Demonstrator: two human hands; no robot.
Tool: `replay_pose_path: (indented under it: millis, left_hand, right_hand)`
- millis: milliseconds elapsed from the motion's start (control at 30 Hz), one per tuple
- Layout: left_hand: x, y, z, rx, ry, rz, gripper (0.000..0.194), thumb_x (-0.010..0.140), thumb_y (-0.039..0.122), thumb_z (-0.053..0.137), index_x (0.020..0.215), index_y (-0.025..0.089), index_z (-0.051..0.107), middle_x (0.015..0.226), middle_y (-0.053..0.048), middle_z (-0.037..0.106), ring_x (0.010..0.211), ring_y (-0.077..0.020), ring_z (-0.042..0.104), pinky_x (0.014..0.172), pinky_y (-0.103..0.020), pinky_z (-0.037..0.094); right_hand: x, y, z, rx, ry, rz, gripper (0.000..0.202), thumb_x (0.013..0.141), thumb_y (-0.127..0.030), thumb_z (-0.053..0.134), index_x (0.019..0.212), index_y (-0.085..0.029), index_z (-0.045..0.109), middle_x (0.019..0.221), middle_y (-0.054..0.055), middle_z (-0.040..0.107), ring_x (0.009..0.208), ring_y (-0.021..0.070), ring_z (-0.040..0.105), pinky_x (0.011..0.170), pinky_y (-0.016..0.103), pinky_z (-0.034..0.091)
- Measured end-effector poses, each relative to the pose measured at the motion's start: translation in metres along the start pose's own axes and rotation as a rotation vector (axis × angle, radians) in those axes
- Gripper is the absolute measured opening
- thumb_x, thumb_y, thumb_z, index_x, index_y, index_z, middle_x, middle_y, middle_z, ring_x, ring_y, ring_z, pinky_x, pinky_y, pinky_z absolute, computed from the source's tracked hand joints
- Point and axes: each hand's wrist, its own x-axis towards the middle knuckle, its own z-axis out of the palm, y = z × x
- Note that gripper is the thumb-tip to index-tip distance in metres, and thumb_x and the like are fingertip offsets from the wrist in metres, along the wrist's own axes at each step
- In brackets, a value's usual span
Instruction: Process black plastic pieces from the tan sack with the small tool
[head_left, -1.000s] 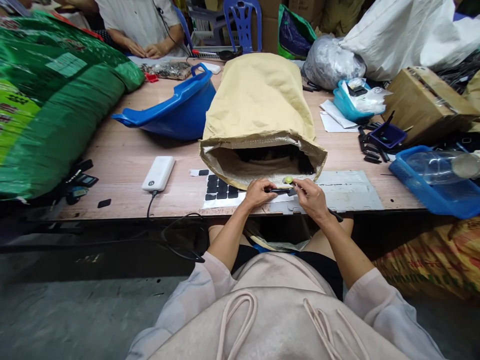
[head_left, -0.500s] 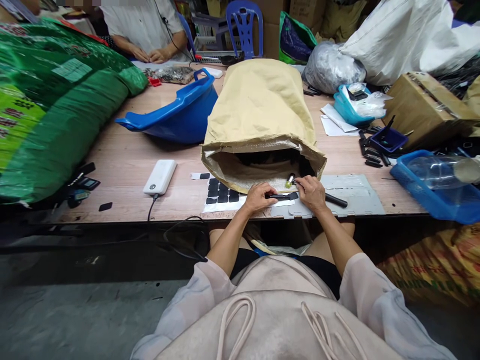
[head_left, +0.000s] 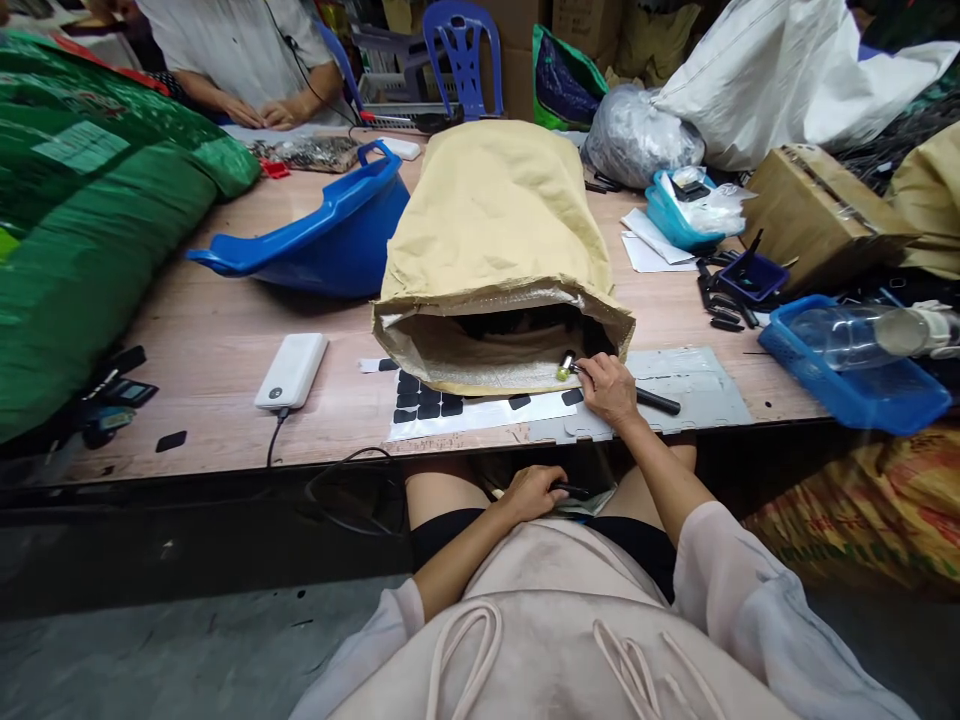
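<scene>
My right hand point(head_left: 609, 388) is closed around a small hammer point(head_left: 658, 401) with a black handle. Its metal head with a yellowish face points left, at the mouth of a tan paper sack point(head_left: 499, 220). Below the table edge, over the lap, my left hand point(head_left: 531, 492) grips a slim black plastic piece point(head_left: 574, 491); its exact kind is unclear. A white sheet with black rounded stickers point(head_left: 429, 400) lies before the sack, beside a grey board point(head_left: 694, 385) under the hammer. Dark items inside the sack are mostly in shadow.
A blue basin point(head_left: 322, 235) leans at the sack's left, near a white power bank point(head_left: 292, 370) with a cable. Green sacks point(head_left: 90, 270) fill the left. On the right are a blue tray point(head_left: 855, 385) and a carton point(head_left: 829, 210). Another person point(head_left: 247, 60) sits opposite.
My left hand has drawn back from the table to below its edge, carrying the black piece. My right hand keeps the hammer at the same place on the table. The view has shifted slightly.
</scene>
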Motion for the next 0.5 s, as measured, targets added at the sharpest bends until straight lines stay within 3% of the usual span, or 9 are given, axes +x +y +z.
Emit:
replay_pose_path:
  millis: [67, 133, 233, 333, 400, 500]
  left_hand:
    - [0.014, -0.016, 0.011, 0.039, -0.035, -0.182, 0.034, 0.094, 0.036, 0.063, 0.126, 0.029, 0.071, 0.120, -0.006, 0.077, 0.114, -0.0273, 0.071, 0.093, -0.034, 0.054]
    - [0.026, -0.027, 0.015, 0.046, -0.048, -0.270, 0.039, 0.097, 0.035, 0.058, 0.135, 0.028, 0.066, 0.132, -0.009, 0.073, 0.123, -0.0285, 0.068, 0.097, -0.035, 0.054]
    - [0.034, -0.032, 0.016, 0.049, -0.052, -0.286, 0.042, 0.099, 0.032, 0.053, 0.140, 0.027, 0.062, 0.138, -0.011, 0.070, 0.126, -0.0286, 0.067, 0.101, -0.036, 0.053]
    - [0.031, -0.026, 0.016, 0.050, -0.074, -0.272, 0.044, 0.098, 0.033, 0.058, 0.141, 0.029, 0.063, 0.135, -0.009, 0.072, 0.124, -0.0283, 0.068, 0.099, -0.035, 0.054]
    - [0.023, -0.014, 0.009, 0.049, -0.112, -0.179, 0.042, 0.092, 0.034, 0.066, 0.134, 0.028, 0.069, 0.125, -0.007, 0.076, 0.117, -0.0279, 0.071, 0.096, -0.034, 0.054]
    - [0.008, 0.014, -0.021, -0.026, -0.164, 0.191, 0.031, 0.089, 0.036, 0.073, 0.117, 0.026, 0.078, 0.103, -0.005, 0.080, 0.096, -0.0238, 0.074, 0.087, -0.031, 0.055]
  right_hand:
    - [0.000, 0.000, -0.001, -0.007, 0.000, -0.005, 0.026, 0.099, -0.026, 0.053, 0.115, -0.024, 0.073, 0.103, 0.009, 0.067, 0.096, 0.0260, 0.053, 0.086, 0.039, 0.043]
    - [0.001, -0.001, -0.002, -0.014, -0.001, -0.008, 0.025, 0.099, -0.026, 0.054, 0.114, -0.023, 0.073, 0.102, 0.009, 0.067, 0.096, 0.0258, 0.053, 0.086, 0.038, 0.043]
    - [0.000, -0.001, -0.002, -0.015, -0.002, -0.007, 0.025, 0.099, -0.026, 0.054, 0.115, -0.023, 0.073, 0.101, 0.009, 0.067, 0.096, 0.0259, 0.053, 0.085, 0.038, 0.043]
    - [0.000, -0.001, -0.002, -0.007, -0.004, 0.000, 0.025, 0.099, -0.025, 0.053, 0.115, -0.023, 0.073, 0.102, 0.009, 0.066, 0.096, 0.0258, 0.053, 0.085, 0.038, 0.043]
    - [0.000, 0.000, -0.001, -0.004, -0.003, -0.002, 0.025, 0.099, -0.026, 0.053, 0.115, -0.023, 0.073, 0.102, 0.009, 0.066, 0.096, 0.0259, 0.053, 0.085, 0.038, 0.043]
    - [-0.001, 0.001, -0.001, -0.010, 0.008, -0.019, 0.025, 0.099, -0.026, 0.053, 0.115, -0.024, 0.073, 0.101, 0.009, 0.067, 0.096, 0.0262, 0.053, 0.084, 0.039, 0.042]
